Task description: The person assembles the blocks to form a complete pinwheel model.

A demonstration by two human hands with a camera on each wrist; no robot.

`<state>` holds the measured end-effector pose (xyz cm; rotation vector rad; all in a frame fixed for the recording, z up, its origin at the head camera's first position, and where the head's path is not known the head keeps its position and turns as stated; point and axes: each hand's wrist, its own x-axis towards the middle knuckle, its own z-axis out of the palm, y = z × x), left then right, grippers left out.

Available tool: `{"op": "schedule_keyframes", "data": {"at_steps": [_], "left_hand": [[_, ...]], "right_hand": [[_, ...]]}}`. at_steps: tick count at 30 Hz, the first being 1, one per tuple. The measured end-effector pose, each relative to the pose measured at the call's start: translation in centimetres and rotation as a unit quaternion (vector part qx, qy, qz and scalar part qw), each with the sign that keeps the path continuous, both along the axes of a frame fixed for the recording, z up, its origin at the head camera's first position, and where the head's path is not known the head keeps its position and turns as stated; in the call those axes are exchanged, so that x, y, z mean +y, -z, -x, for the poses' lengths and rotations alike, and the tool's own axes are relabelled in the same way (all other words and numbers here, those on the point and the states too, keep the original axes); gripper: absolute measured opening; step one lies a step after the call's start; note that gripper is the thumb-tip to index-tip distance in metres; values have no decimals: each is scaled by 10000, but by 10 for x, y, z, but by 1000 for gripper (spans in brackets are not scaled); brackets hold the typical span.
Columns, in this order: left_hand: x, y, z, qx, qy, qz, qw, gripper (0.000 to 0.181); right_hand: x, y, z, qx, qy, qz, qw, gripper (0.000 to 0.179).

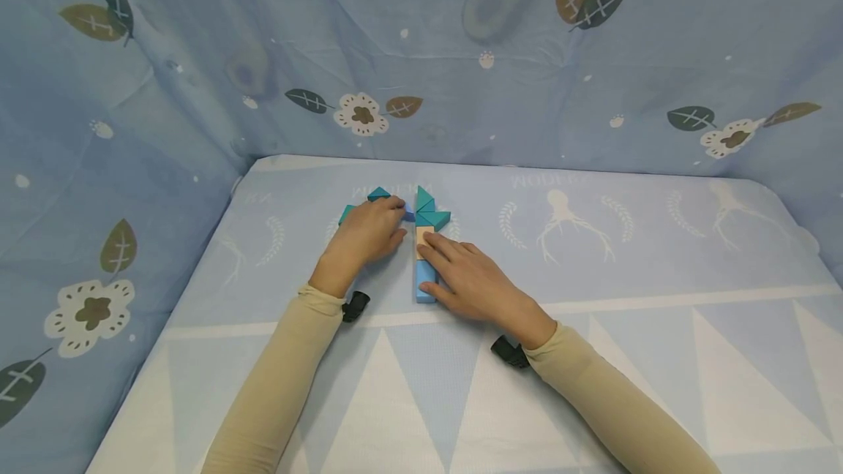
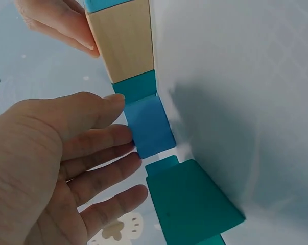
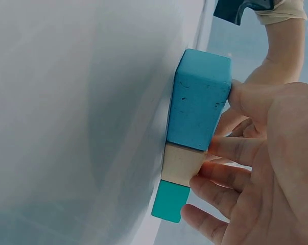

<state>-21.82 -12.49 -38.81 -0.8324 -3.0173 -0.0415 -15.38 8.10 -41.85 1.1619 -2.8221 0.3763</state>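
Note:
A straight column of blocks lies on the cloth: a light blue block nearest me, a natural wood block beyond it, and several teal triangular blocks at the far end. My right hand rests along the column's right side, its thumb at the light blue block and its fingertips by the wood one. My left hand reaches to a darker blue block left of the teal pieces, thumb and loosely bent fingers along its edge. More teal blocks lie beyond that hand, partly hidden by it in the head view.
The patterned cloth covers the table. Blue printed curtains hang behind it and along the left side. A dark wrist-worn device shows below the left wrist, another dark device below the right.

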Motion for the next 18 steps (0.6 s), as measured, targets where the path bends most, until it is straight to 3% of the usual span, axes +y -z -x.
{"op": "schedule_keyframes", "data": {"at_steps": [8, 18], "left_hand": [[-2, 3, 1, 160, 158, -30, 9997, 46], [-1, 5, 3, -309, 84, -277, 9991, 49]], "right_hand": [[0, 0, 0, -24, -3, 6, 10000, 59], [0, -2, 0, -80, -7, -28, 10000, 60]]}}
